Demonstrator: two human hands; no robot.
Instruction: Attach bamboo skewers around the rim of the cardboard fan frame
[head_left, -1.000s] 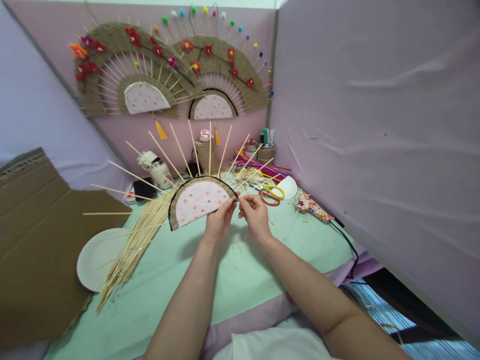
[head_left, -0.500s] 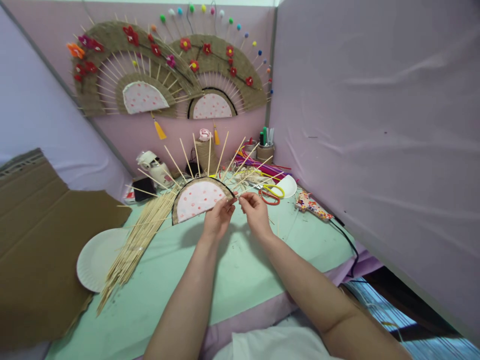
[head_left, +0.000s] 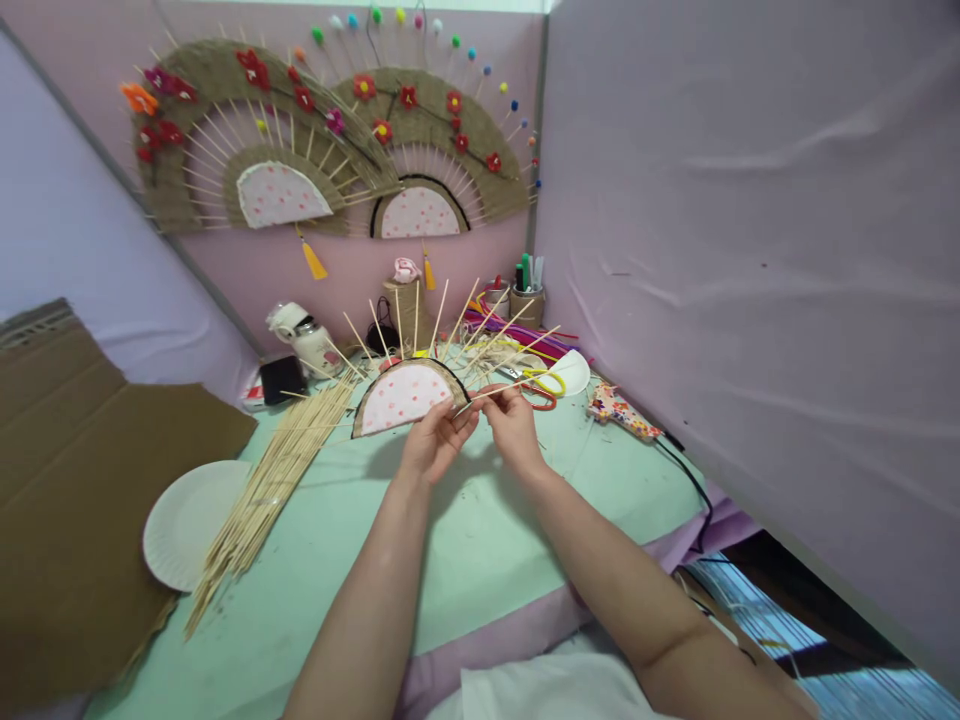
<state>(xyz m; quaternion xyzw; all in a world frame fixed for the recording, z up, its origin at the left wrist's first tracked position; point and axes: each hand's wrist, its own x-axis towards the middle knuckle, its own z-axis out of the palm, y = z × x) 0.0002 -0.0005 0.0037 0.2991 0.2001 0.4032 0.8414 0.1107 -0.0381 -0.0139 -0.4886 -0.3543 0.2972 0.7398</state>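
Sticks [head_left: 277, 475] lie left of centre — likely for easy reach. Mid-frame, the fan [head_left: 405, 393] is steadied, it seems, by the left hand [head_left: 435, 440] pinching its right corner; the right hand [head_left: 514, 425], fingers narrow, pinches a stick [head_left: 525, 382] there.

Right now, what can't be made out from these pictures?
All in the head view:
- Fan, right end: partly covered by the left hand.
- Grip of the right hand: its own fingers hide exactly what they pinch.
- Plate, right side: hidden by the sticks.
- Cardboard, left side: cut off by the picture's edge.
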